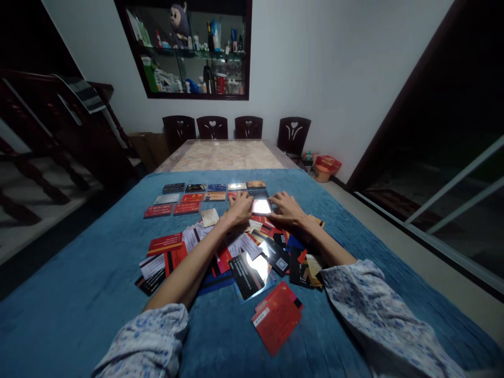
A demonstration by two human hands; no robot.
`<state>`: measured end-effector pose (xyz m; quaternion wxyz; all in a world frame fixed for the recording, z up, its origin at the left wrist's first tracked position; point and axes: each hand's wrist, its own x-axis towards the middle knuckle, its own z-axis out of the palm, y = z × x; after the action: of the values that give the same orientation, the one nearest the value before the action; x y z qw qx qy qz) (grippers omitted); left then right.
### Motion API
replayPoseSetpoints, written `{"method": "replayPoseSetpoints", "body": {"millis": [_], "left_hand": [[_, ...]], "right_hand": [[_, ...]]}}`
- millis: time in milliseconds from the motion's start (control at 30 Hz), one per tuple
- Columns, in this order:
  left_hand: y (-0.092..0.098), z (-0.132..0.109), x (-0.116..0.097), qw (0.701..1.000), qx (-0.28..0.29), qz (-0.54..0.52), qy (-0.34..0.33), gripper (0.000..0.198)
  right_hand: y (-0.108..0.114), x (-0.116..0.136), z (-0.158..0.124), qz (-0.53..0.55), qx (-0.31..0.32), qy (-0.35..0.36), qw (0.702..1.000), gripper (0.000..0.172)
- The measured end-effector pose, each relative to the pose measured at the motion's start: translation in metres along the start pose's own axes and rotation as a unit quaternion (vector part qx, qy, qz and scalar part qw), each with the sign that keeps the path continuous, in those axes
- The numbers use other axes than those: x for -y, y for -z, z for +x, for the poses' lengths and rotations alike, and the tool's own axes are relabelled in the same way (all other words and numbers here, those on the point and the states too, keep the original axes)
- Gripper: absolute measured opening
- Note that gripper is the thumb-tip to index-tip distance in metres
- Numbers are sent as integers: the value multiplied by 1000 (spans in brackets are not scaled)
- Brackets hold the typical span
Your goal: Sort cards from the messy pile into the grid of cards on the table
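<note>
My left hand (239,208) and my right hand (288,209) are at opposite sides of a glossy card (262,207). Their fingers grip its left and right edges. Glare whites out its face, and whether it is one card or a stack I cannot tell. Below the hands spreads a loose pile of mixed cards, among them a black card with a square code (276,255), a dark card with white print (246,275) and red cards (279,317) nearest me. Left of the hands lie rows of neat card stacks, including a red stack (187,208) and a grey-white stack (167,199).
A blue cloth (98,268) covers the near part of the table; its marble-patterned top (232,153) shows beyond. Several dark chairs (212,127) stand at the far end. A lit wall shelf (189,54) holds bottles and a plush toy. Red and orange containers (327,165) sit on the floor.
</note>
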<state>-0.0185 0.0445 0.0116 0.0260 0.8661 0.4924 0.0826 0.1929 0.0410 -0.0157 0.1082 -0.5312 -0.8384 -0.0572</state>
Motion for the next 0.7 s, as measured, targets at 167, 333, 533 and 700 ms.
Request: {"method": "replayPoseSetpoints", "body": {"millis": [167, 333, 533, 700], "left_hand": [[2, -2, 5, 1000, 11, 14, 1, 37], [7, -7, 12, 999, 22, 29, 9, 41], [15, -21, 24, 999, 21, 41, 17, 43], [26, -37, 37, 997, 30, 60, 30, 43]], "right_hand": [[4, 7, 2, 10, 17, 2, 1000, 55], [16, 20, 5, 15, 36, -1, 999, 53], [28, 37, 13, 3, 57, 15, 998, 48], [33, 57, 25, 2, 66, 32, 997, 51]]}}
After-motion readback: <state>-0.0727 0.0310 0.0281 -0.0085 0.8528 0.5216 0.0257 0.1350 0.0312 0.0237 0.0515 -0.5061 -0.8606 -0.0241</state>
